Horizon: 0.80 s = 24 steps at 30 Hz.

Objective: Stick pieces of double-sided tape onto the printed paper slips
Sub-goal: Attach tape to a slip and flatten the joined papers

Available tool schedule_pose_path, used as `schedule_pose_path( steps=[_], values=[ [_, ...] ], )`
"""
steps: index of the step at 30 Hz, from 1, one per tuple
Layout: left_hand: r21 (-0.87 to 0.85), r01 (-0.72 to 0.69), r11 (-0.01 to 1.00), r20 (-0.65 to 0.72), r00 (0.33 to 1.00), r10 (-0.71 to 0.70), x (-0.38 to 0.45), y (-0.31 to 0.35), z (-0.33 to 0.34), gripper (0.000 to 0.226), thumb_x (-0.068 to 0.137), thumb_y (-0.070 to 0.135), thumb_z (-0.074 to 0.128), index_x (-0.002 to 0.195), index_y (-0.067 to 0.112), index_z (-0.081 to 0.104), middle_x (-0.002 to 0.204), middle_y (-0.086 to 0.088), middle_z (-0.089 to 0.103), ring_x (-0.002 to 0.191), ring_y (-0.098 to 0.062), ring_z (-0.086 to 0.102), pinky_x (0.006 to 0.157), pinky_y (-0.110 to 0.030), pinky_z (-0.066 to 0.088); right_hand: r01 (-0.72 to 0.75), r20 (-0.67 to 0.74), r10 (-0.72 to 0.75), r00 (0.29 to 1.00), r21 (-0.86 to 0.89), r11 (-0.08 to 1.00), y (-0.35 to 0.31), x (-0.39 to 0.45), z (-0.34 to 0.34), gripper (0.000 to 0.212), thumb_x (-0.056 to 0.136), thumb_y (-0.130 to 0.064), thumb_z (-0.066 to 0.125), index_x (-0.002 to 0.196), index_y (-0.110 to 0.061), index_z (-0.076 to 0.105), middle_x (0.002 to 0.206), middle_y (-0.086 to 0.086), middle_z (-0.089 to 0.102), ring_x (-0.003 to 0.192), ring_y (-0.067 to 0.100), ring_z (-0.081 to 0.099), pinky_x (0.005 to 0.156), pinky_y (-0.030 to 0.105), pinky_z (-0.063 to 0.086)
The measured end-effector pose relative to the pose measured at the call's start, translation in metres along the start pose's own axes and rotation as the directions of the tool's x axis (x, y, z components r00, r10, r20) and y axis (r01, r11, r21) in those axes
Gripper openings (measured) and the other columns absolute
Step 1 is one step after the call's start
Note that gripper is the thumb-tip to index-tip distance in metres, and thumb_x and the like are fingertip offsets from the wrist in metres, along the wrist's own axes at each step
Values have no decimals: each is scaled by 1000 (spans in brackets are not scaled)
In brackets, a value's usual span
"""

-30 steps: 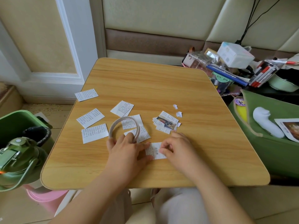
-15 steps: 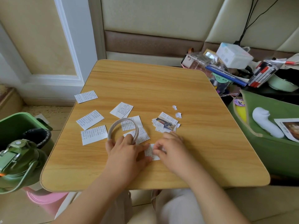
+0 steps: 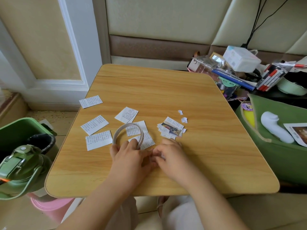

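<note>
Slip of printed paper sits between the hands on the tabletop, mostly hidden, pinched by the curled right hand. Left hand grips the tape roll, standing just beyond it. More slips lie left of the hands.

There is just one camera, worn on the person's head; it looks forward and down from above the near edge of the wooden table, so both arms come in from about 6 o'clock and the far wall sits at 12 o'clock. It is close to the hands and sees wide; the floor shows at 9 o'clock and a pile of things at 2 o'clock.
</note>
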<state>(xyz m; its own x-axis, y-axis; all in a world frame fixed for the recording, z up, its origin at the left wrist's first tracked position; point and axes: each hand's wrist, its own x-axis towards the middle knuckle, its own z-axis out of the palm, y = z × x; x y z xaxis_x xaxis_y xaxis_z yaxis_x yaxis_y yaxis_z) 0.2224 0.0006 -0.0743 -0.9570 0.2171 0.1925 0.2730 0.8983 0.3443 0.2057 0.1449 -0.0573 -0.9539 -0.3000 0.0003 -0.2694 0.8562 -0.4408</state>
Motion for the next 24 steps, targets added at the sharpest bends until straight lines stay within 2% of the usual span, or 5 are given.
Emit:
schedule_pose_path(
  steps=[6, 11, 17, 20, 24],
  values=[
    [71, 79, 994, 88, 992, -85, 3, 3, -8, 47, 81, 68, 48, 124, 52, 52, 92, 9, 32, 108, -15, 38, 91, -37, 18, -132, -78, 138, 987, 73, 989, 31, -16, -15, 12, 85, -22, 69, 75, -27, 64, 72, -16, 36, 97, 3, 36, 96, 30, 32],
    [85, 133, 987, 112, 984, -142, 12, -5, -18, 43, 82, 61, 53, 122, 47, 55, 94, 9, 33, 111, -15, 36, 96, -39, 19, -230, -226, 274, 935, 201, 952, 49, -33, -20, 19, 78, -10, 75, 67, -23, 66, 69, -11, 39, 69, 9, 42, 67, 19, 34],
    [102, 160, 982, 125, 977, -173, 33, -9, -26, 43, 81, 50, 62, 123, 44, 54, 98, 9, 34, 117, -16, 38, 95, -37, 19, -172, -308, 322, 895, 427, 888, 45, -46, -18, 31, 76, -2, 74, 64, -28, 66, 70, -6, 48, 69, -2, 49, 64, 8, 37],
    [99, 148, 984, 129, 979, -161, 36, -6, -26, 43, 80, 46, 63, 121, 40, 49, 107, 9, 44, 117, -15, 40, 95, -36, 18, -131, -309, 265, 913, 393, 910, 40, -45, -22, 18, 79, -5, 73, 81, -22, 73, 74, -10, 55, 78, -3, 53, 68, 6, 39],
    [34, 132, 991, 87, 987, -135, 32, -4, -30, 41, 82, 38, 62, 118, 35, 44, 105, 11, 46, 113, -14, 44, 93, -35, 18, -46, -198, 106, 974, 286, 957, 25, -40, -15, 37, 90, -9, 60, 123, -24, 63, 102, -24, 59, 99, -2, 55, 91, 11, 39]
  ],
)
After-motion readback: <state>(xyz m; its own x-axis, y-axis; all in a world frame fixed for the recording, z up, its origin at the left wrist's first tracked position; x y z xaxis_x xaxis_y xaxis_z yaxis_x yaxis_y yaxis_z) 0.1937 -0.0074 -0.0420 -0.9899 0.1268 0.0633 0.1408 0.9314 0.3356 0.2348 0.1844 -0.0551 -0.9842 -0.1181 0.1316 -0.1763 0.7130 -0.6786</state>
